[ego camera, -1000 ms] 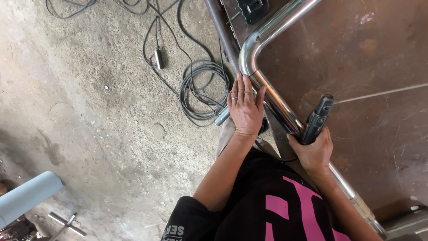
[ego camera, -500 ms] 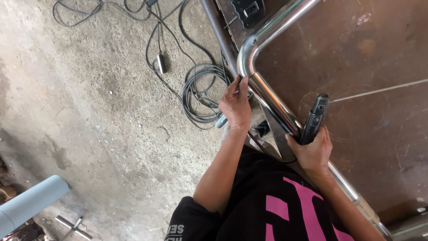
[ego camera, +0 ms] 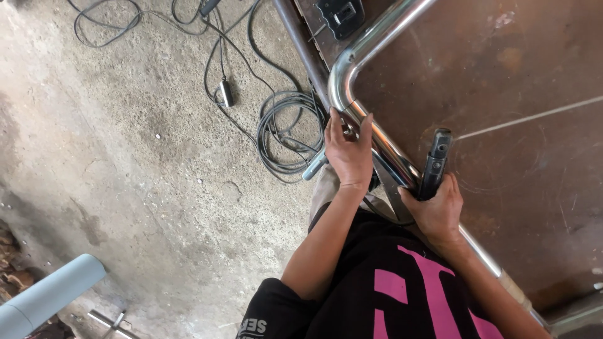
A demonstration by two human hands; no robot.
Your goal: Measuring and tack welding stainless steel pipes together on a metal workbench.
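A view from above the person's head, looking down at both hands working at the edge of a rusty brown metal table. A polished chrome tube lies along that edge, running from about five o'clock up toward the centre, then bending sharply near twelve o'clock and heading off to the upper right.

The left hand rests on the tube just below the bend, fingers curled over it and gripping it, apparently to steady the tube against the table. The right hand, at about four o'clock from the left, is closed around a black tool handle that points up and away from the body, its tip close to the tube; the grip looks like one for aiming the tool at the metal.

The tube is bright, mirror-like and smooth, round in section, with a clean curved corner. It contrasts with the dull, stained table beneath it.

At about ten o'clock, on the rough concrete floor, lies a loose coil of grey cables. A pale grey pipe sits at eight o'clock. A black bracket rests on the table near twelve o'clock.
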